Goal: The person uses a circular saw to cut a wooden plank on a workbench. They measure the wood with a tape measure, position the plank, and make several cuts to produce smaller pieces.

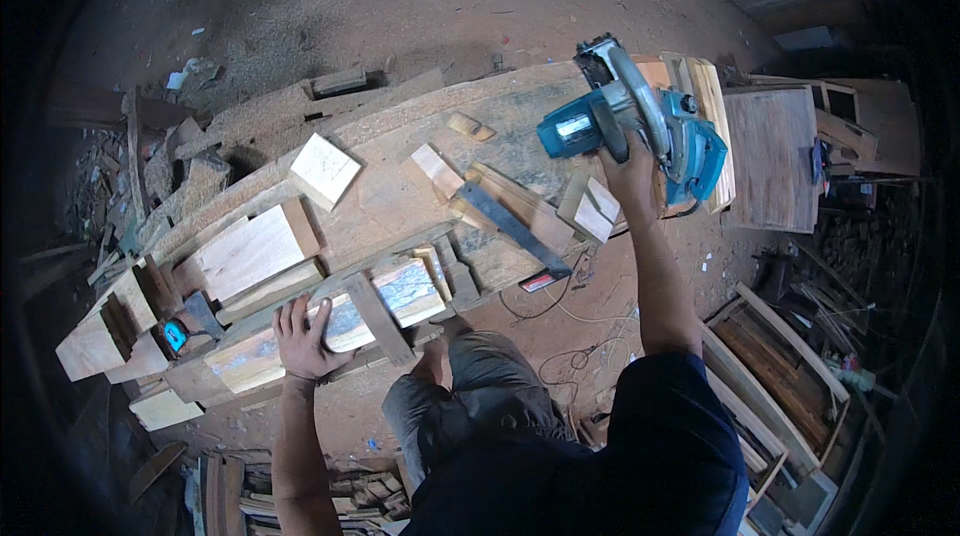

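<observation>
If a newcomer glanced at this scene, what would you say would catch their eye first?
Probably the teal circular saw at the right end of the workbench, gripped by the right hand. Next, perhaps, the pale streaked board along the near edge, under the left hand. A small bright-blue tape measure also stands out toward the left end.

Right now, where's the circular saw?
Head view, upper right: the circular saw is in the right hand, at the right end of the workbench.
</observation>
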Action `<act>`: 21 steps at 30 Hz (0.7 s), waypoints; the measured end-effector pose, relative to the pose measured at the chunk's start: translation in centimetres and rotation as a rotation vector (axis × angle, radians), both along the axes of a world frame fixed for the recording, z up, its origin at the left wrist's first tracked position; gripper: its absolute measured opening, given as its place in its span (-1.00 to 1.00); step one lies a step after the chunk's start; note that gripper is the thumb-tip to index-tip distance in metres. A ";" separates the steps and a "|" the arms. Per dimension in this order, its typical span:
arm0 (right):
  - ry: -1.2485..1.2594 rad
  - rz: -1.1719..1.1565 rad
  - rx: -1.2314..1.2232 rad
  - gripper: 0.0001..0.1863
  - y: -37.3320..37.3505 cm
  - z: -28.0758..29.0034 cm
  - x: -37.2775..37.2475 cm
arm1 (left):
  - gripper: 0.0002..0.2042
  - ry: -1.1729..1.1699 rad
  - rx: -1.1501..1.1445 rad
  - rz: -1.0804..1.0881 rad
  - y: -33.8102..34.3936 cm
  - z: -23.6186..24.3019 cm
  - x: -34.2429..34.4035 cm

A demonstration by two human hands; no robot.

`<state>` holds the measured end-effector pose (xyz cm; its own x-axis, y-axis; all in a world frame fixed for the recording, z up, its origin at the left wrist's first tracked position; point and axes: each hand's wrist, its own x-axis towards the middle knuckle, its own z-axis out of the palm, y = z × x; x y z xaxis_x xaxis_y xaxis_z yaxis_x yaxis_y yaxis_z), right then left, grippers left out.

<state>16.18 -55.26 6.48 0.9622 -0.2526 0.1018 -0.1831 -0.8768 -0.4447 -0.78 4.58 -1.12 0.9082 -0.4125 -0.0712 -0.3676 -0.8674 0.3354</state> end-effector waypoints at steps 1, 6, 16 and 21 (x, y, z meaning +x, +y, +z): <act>-0.107 0.037 -0.088 -0.45 1.1 0.2 -0.6 | -0.01 -0.003 -0.006 0.004 0.0 0.2 0.1; 0.008 0.367 -0.235 -0.13 0.9 -0.9 -8.9 | -0.10 0.090 -0.092 -0.011 -1.3 3.5 1.9; 0.444 0.371 -0.038 0.19 -3.5 -6.1 -9.4 | -0.65 0.093 0.010 -0.221 -22.9 3.8 7.7; 0.351 0.296 -0.142 0.11 -0.2 -3.6 -9.5 | -0.70 0.416 0.280 -0.242 -25.5 0.2 9.3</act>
<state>6.68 -55.48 2.92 0.9731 0.0307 -0.2284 -0.0337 -0.9614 -0.2731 8.56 -20.92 -0.93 0.6616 -0.5196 -0.5406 -0.4535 -0.8515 0.2633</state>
